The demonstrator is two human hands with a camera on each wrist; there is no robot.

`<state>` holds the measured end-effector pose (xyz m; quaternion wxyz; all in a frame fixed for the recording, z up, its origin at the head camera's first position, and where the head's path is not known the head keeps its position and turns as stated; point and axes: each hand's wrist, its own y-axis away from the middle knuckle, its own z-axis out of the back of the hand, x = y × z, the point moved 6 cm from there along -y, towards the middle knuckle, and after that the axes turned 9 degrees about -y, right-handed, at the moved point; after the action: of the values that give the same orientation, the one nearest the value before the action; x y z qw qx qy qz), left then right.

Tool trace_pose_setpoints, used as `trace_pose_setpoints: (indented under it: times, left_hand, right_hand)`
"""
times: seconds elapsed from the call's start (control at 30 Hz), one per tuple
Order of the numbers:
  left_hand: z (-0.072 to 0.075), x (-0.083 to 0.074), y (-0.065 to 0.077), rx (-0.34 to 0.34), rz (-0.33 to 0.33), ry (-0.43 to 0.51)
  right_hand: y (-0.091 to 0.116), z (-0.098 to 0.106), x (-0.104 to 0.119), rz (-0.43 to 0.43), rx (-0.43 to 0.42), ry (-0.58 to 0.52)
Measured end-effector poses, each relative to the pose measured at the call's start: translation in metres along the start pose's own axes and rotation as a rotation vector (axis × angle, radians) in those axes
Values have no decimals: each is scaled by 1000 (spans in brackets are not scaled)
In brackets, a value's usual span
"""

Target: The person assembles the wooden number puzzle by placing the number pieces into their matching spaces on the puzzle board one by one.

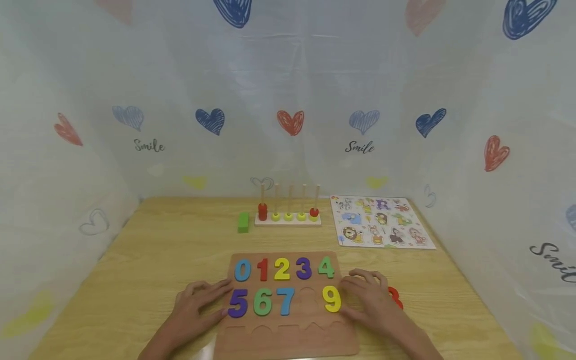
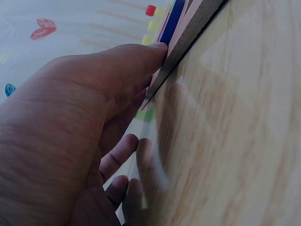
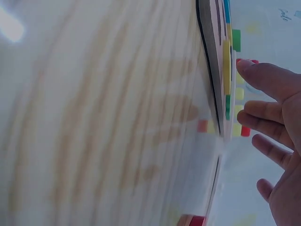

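A brown number board [image 1: 288,340] lies on the table with coloured numerals in its upper two rows. Between the blue 7 [image 1: 285,301] and the yellow 9 [image 1: 332,299] is an unfilled recess. My left hand [image 1: 195,307] rests at the board's left edge, its thumb at the purple 5 [image 1: 238,303]; the left wrist view shows the thumb tip [image 2: 160,46] against the numeral's side. Beside the 9 is my right hand [image 1: 371,302], fingers spread and holding nothing. A red numeral [image 1: 395,297], partly hidden behind that hand, lies on the table.
Behind the board stand a bead-peg counter [image 1: 288,223] with several upright pegs and a green block [image 1: 243,223]. An animal picture puzzle [image 1: 382,222] lies at the back right. Heart-printed curtains [image 1: 288,75] enclose the wooden table [image 1: 148,260].
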<state>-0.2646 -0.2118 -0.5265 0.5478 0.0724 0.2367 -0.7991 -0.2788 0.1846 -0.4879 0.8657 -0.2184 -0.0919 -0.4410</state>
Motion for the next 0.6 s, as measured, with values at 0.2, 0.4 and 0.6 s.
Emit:
trace_pose_setpoints:
  times: [0.2, 0.4, 0.6]
  left_hand:
    - [0, 2, -1, 21, 19, -2]
    - [1, 0, -1, 20, 23, 14]
    - [-1, 1, 0, 27, 31, 20]
  right_hand:
    - [7, 6, -9, -18, -25, 16]
    - [13, 11, -17, -29, -34, 34]
    - [20, 17, -24, -27, -40, 72]
